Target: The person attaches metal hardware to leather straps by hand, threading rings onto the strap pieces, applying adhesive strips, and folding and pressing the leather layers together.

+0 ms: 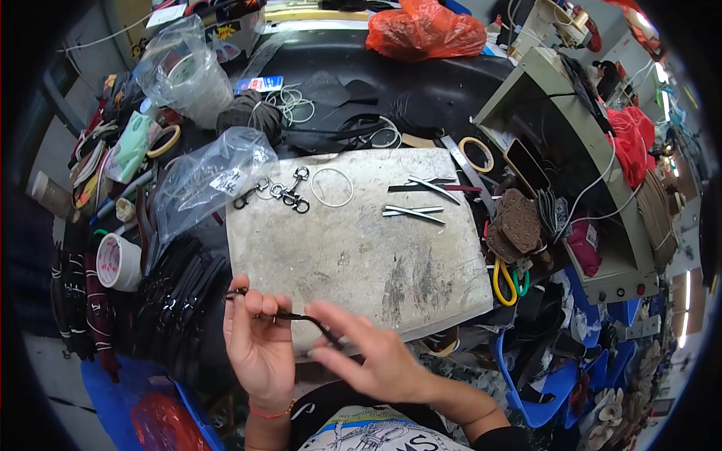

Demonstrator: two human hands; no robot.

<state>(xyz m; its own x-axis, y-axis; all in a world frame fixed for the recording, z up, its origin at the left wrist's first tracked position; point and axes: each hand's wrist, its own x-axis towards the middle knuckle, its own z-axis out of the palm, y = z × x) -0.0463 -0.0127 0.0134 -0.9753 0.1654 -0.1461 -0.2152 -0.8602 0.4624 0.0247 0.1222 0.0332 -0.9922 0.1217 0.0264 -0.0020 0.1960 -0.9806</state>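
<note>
My left hand [259,342], palm up with fingers curled, grips a narrow black strap [307,319]. A small dark end of the strap shows above its thumb. My right hand [376,359] is slightly blurred, thumb and fingers apart. The strap's other end runs into that gap; whether it touches the skin I cannot tell. Ahead of both hands is a stained pale work board [331,255]. On it lie several black snap hooks [293,197], a pale ring [332,186], and several silver metal strips [414,214] beside a dark strip.
Many black straps [184,282] hang in a pile at left, near a white tape roll [119,261]. A clear plastic bag [214,177] overlaps the board's left edge. Yellow-handled scissors [505,283], brown patterned pieces [514,225] and a grey machine [579,150] stand right.
</note>
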